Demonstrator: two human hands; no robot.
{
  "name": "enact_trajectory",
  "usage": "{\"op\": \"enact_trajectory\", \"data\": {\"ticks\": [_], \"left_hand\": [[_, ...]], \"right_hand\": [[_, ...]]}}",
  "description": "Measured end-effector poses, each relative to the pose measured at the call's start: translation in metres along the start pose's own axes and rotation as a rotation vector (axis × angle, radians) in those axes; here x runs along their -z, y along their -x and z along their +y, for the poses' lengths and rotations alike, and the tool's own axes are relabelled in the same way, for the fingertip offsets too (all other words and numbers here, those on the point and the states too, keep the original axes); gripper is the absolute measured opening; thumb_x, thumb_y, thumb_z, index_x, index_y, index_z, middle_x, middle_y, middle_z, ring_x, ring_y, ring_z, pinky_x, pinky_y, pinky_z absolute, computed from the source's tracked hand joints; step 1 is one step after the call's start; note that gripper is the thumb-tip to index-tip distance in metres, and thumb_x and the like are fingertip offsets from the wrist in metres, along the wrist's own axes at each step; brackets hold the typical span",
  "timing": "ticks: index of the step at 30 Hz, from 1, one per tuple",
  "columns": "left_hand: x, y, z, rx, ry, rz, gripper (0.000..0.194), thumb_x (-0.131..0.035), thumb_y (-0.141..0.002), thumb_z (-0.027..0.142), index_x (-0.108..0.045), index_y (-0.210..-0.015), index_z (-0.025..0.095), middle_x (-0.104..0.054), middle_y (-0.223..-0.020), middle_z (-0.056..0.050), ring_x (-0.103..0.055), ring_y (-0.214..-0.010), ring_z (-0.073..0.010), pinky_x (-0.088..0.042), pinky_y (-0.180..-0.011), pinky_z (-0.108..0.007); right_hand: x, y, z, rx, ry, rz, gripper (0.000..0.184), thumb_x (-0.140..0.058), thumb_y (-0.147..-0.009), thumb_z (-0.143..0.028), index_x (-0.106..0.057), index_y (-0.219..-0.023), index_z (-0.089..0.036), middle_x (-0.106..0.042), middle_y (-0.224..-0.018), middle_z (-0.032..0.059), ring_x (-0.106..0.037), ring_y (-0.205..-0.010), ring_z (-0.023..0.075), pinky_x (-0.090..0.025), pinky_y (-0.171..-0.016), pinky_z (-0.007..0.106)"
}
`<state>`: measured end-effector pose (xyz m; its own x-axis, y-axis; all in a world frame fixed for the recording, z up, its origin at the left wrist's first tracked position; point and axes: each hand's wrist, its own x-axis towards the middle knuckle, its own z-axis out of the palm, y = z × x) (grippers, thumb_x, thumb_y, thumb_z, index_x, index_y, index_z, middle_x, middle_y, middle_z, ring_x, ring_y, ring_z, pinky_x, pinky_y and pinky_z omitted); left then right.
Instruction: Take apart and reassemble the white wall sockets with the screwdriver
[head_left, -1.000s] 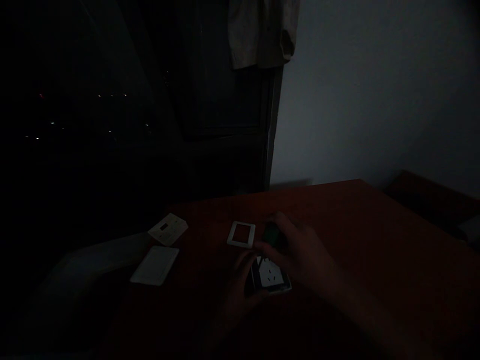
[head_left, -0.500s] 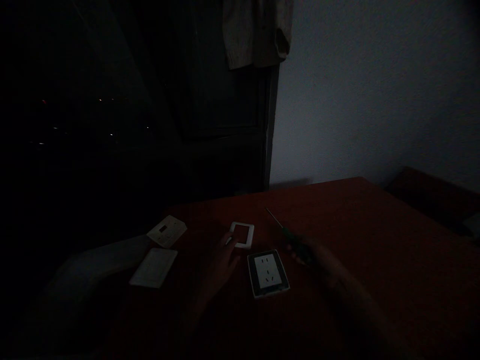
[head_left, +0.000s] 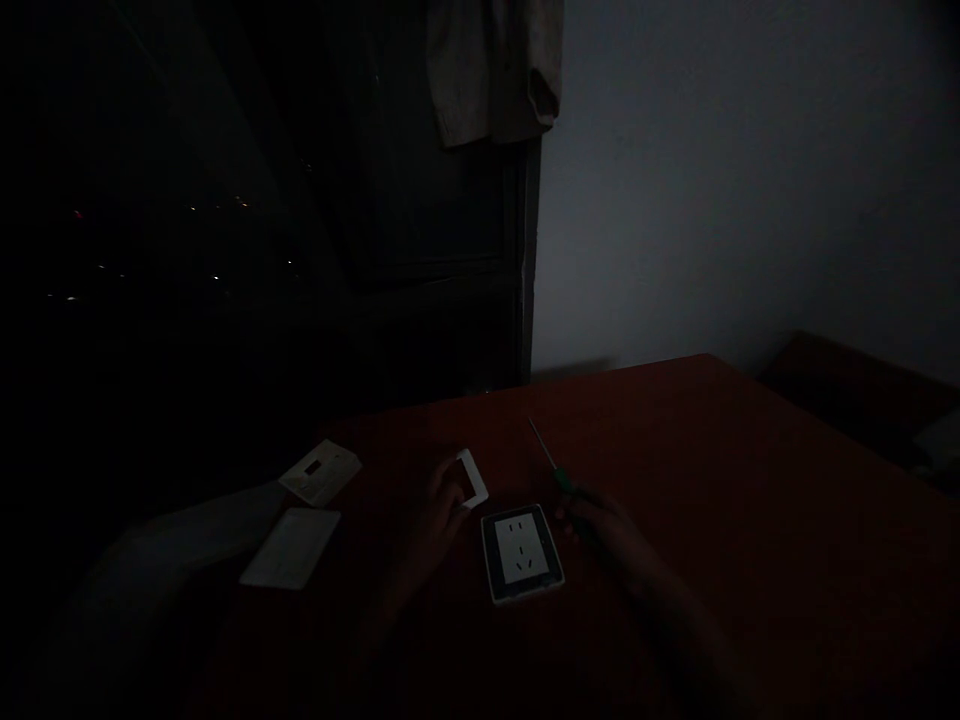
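My left hand (head_left: pixel 442 510) grips a white square frame (head_left: pixel 478 478), seemingly the cover frame of a wall socket, by its left side; part of it is hidden behind the fingers. In my right hand (head_left: pixel 600 520) is a screwdriver with a green handle (head_left: pixel 562 479), its thin metal shaft pointing up and left, away from me. Between the hands a wall socket (head_left: pixel 523 552) lies face up on the table, with a white slotted centre and a dark surround. Neither hand touches it.
A pale flat plate (head_left: pixel 291 548) lies on the reddish table (head_left: pixel 720 480) at left, with a cream card-like piece with a cut-out (head_left: pixel 321 472) behind it. Cloth (head_left: pixel 491 75) hangs by the dark window. A wall (head_left: pixel 675 200) stands behind the table. The room is very dim.
My left hand has closed on the white frame and drawn it left and tilted it. My right hand keeps the screwdriver. The whole view has shifted slightly.
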<state>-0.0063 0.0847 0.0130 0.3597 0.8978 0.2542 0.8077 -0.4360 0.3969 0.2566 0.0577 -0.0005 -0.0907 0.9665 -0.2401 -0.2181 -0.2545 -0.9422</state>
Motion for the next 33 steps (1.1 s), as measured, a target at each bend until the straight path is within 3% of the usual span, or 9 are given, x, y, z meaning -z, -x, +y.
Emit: {"op": "enact_trajectory", "data": {"ticks": [7, 13, 17, 20, 23, 28, 33], "left_hand": [[0.024, 0.018, 0.048, -0.022, 0.131, -0.096, 0.010, -0.049, -0.086, 0.014, -0.049, -0.084, 0.023, -0.031, -0.149, -0.002, -0.042, -0.129, -0.0258, -0.043, -0.101, -0.044], [0.004, 0.034, 0.085, -0.077, 0.162, -0.260, 0.019, -0.055, -0.081, 0.010, -0.054, -0.093, 0.025, -0.029, -0.152, 0.000, -0.044, -0.128, -0.0255, -0.045, -0.101, -0.040], [-0.016, 0.038, 0.081, -0.063, 0.107, -0.197, 0.037, -0.062, -0.079, 0.014, -0.054, -0.114, 0.027, -0.032, -0.151, -0.003, -0.033, -0.136, -0.0311, -0.035, -0.108, -0.052], [-0.019, 0.041, 0.073, -0.008, 0.136, -0.175, 0.068, -0.067, -0.077, 0.020, -0.038, -0.138, 0.030, -0.023, -0.155, -0.006, -0.024, -0.140, -0.0330, -0.029, -0.111, -0.055], [-0.017, 0.043, 0.065, 0.089, 0.212, -0.182, 0.084, -0.071, -0.073, 0.023, -0.027, -0.144, 0.034, -0.013, -0.158, -0.005, -0.020, -0.142, -0.0337, -0.026, -0.112, -0.055], [-0.018, 0.044, 0.059, 0.176, 0.416, -0.201, 0.075, -0.065, -0.078, 0.024, -0.030, -0.144, 0.031, -0.025, -0.154, -0.007, -0.026, -0.140, -0.0301, -0.027, -0.113, -0.051], [-0.024, 0.044, 0.054, 0.163, 0.423, -0.169, 0.076, -0.070, -0.072, 0.025, -0.038, -0.141, 0.030, -0.031, -0.150, -0.008, -0.028, -0.138, -0.0323, -0.026, -0.113, -0.052]], "right_hand": [[0.001, -0.002, 0.002, -0.014, 0.021, -0.006, 0.028, -0.063, -0.078, -0.040, -0.062, -0.090, -0.015, -0.063, -0.078, 0.0025, -0.056, -0.062, 0.0123, -0.043, -0.055, 0.023], [0.000, -0.001, 0.002, 0.003, 0.041, -0.018, 0.024, -0.062, -0.078, -0.037, -0.063, -0.085, -0.015, -0.062, -0.076, 0.0015, -0.055, -0.062, 0.0113, -0.041, -0.055, 0.022], [0.000, -0.003, 0.003, 0.002, 0.069, -0.015, 0.025, -0.063, -0.075, -0.038, -0.063, -0.086, -0.016, -0.064, -0.076, 0.0025, -0.055, -0.062, 0.0123, -0.042, -0.054, 0.022], [-0.001, -0.004, 0.004, 0.006, 0.100, -0.011, 0.025, -0.062, -0.073, -0.037, -0.062, -0.088, -0.017, -0.065, -0.076, 0.0027, -0.056, -0.062, 0.0128, -0.043, -0.055, 0.023], [-0.004, -0.003, 0.005, 0.015, 0.158, 0.016, 0.025, -0.063, -0.072, -0.037, -0.060, -0.088, -0.018, -0.062, -0.070, -0.0009, -0.055, -0.056, 0.0121, -0.042, -0.052, 0.023], [-0.011, 0.008, 0.008, 0.079, 0.338, 0.078, 0.031, -0.064, -0.075, -0.046, -0.062, -0.084, -0.017, -0.064, -0.072, -0.0003, -0.057, -0.064, 0.0144, -0.043, -0.055, 0.023], [-0.020, 0.027, 0.007, 0.144, 0.689, 0.083, 0.040, -0.054, -0.083, -0.047, -0.065, -0.105, -0.015, -0.072, -0.086, 0.0043, -0.064, -0.073, 0.0189, -0.047, -0.062, 0.025]]}}
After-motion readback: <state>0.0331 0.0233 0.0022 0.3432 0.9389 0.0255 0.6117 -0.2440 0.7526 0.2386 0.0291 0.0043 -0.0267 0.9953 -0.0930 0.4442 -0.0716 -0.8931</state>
